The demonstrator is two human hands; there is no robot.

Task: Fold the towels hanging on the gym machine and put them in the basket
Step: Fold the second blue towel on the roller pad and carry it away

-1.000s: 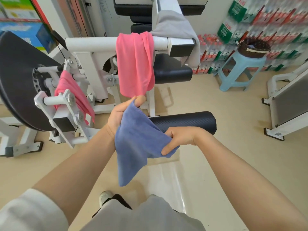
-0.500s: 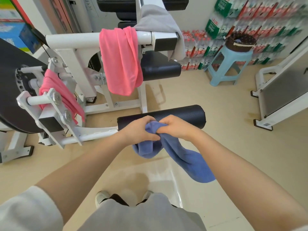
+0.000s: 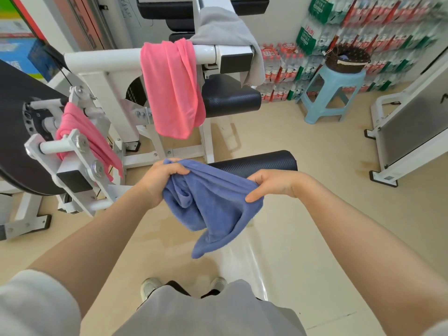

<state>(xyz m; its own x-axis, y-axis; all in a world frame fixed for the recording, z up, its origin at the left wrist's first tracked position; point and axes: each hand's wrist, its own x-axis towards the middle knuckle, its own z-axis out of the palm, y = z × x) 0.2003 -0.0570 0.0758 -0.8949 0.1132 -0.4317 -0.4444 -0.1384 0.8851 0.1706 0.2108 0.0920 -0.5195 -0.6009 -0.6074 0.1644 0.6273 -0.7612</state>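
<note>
Blue towel (image 3: pixel 213 204) sags between gripping left hand (image 3: pixel 161 179) and pinching right hand (image 3: pixel 271 184).

Now spread apart at frame centre: left hand (image 3: pixel 162 178) and right hand (image 3: pixel 273 185), stretching the blue towel (image 3: pixel 211 204) between them instead of bunching it.

A light blue plastic stool (image 3: pixel 333 93) stands on the beige floor (image 3: pixel 303 146) at the far right, in front of stacked packs of bottled water (image 3: pixel 378 27) against the wall. A white-framed grey panel (image 3: pixel 412 124) stands at the right edge on black feet. At the far left hangs a colourful poster (image 3: pixel 14 44). Below, two light shoes (image 3: pixel 150 286) show.
</note>
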